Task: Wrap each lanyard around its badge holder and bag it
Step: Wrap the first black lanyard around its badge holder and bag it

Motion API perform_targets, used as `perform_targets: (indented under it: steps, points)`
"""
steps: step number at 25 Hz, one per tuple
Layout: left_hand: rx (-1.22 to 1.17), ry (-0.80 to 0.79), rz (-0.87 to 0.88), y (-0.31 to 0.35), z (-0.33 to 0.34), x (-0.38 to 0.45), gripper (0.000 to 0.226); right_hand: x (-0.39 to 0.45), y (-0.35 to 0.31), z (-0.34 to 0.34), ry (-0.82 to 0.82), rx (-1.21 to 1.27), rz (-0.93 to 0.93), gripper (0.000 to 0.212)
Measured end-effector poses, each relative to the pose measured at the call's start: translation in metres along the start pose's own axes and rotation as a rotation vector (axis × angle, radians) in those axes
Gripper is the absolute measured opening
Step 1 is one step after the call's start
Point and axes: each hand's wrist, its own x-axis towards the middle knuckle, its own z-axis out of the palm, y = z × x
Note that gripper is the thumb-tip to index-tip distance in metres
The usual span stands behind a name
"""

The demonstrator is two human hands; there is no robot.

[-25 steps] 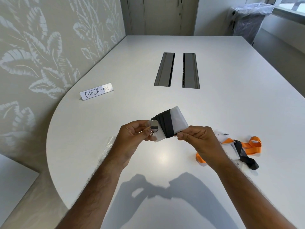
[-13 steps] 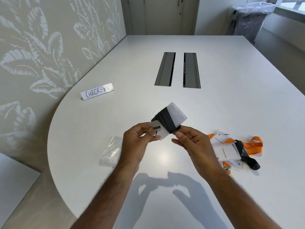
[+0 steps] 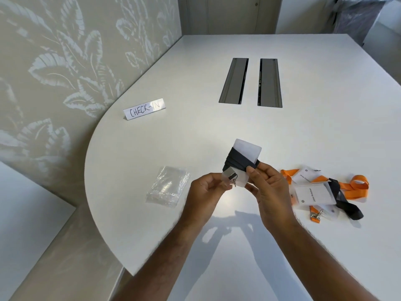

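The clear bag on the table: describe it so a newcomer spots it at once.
Start at the white table's curved left edge, below the CHECK-IN sign. The bag lies flat there, just left of the left hand. It alone is crinkled, see-through and empty; the badge pile on the right has orange and black straps.

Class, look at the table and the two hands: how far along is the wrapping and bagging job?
Done: nothing bagged; the clear bags lie flat. In hand: the left hand and right hand hold a badge holder with a black lanyard wound round it. Left: bagging it, then the loose pile of orange and black lanyards.
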Motion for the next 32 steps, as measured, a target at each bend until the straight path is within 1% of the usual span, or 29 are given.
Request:
perform_targets:
  steps: [3,7,9,11,14,16,19,21,24,27,30,32]
  points:
    - [0.312,-0.083,0.118,-0.012,-0.032,-0.004,0.026,-0.002,0.007,-0.005,-0.003,-0.003,0.031,0.025]
    - [0.787,-0.050,0.276,-0.021,-0.102,0.000,0.027,-0.007,0.018,-0.013,-0.027,-0.004,0.096,0.023]
    - [0.953,-0.051,0.291,-0.021,-0.140,0.005,0.029,-0.009,0.023,-0.016,-0.042,-0.020,0.113,0.023]
    - [1.041,-0.089,0.243,-0.021,-0.169,0.009,0.036,-0.011,0.027,-0.019,-0.054,-0.026,0.127,0.023]
    - [1.020,-0.147,0.167,-0.027,-0.190,0.013,0.042,-0.014,0.029,-0.022,-0.070,-0.037,0.142,0.022]
    - [0.998,-0.171,0.143,-0.031,-0.194,0.015,0.038,-0.017,0.029,-0.022,-0.078,-0.046,0.146,0.023]
    - [1.003,-0.154,0.131,-0.038,-0.195,0.019,0.027,-0.022,0.028,-0.023,-0.104,-0.077,0.139,0.033]
    - [0.997,-0.136,0.086,-0.039,-0.197,0.020,0.019,-0.024,0.028,-0.024,-0.123,-0.098,0.132,0.039]
    - [1.010,-0.142,0.021,-0.039,-0.200,0.022,0.016,-0.027,0.028,-0.025,-0.140,-0.115,0.135,0.045]
    - [1.030,-0.161,-0.010,-0.036,-0.199,0.023,0.015,-0.029,0.029,-0.025,-0.156,-0.105,0.151,0.042]
    - [1.054,-0.162,0.023,-0.035,-0.195,0.024,0.014,-0.030,0.028,-0.023,-0.160,-0.109,0.162,0.036]
    - [1.047,-0.135,0.044,-0.034,-0.192,0.024,0.014,-0.030,0.027,-0.020,-0.158,-0.110,0.165,0.033]
